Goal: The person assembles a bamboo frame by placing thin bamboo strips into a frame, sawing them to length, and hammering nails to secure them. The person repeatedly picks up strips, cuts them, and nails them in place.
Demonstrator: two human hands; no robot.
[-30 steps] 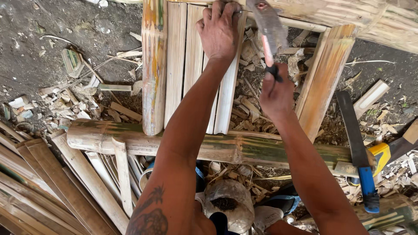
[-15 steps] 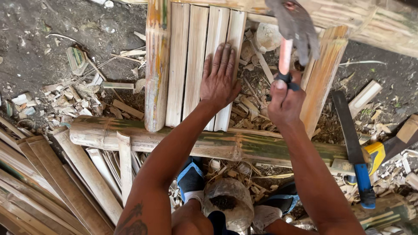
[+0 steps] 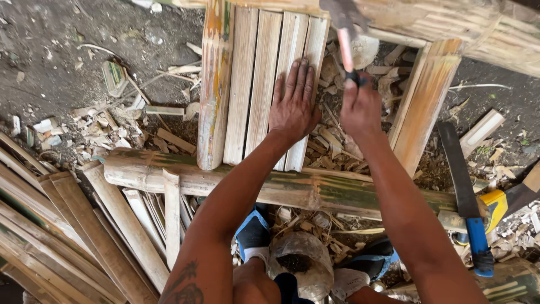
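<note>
Slats (image 3: 264, 84) lie side by side across a bamboo pole (image 3: 292, 188), on the ground. Head view: left hand (image 3: 293, 104) flat on the rightmost slats, fingers spread, gripping nothing. Right hand (image 3: 360, 107) fingers closed round a hammer (image 3: 346, 34), head raised above the slats. Machete (image 3: 464, 191) lies well right.

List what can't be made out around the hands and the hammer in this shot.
- Hammer: head blurred and cut by the top edge, head view.
- Right hand: fingers wrap the handle; grip underside hidden.
- Bamboo slats under the left hand: top ends cut off; no nails discernible.
</note>
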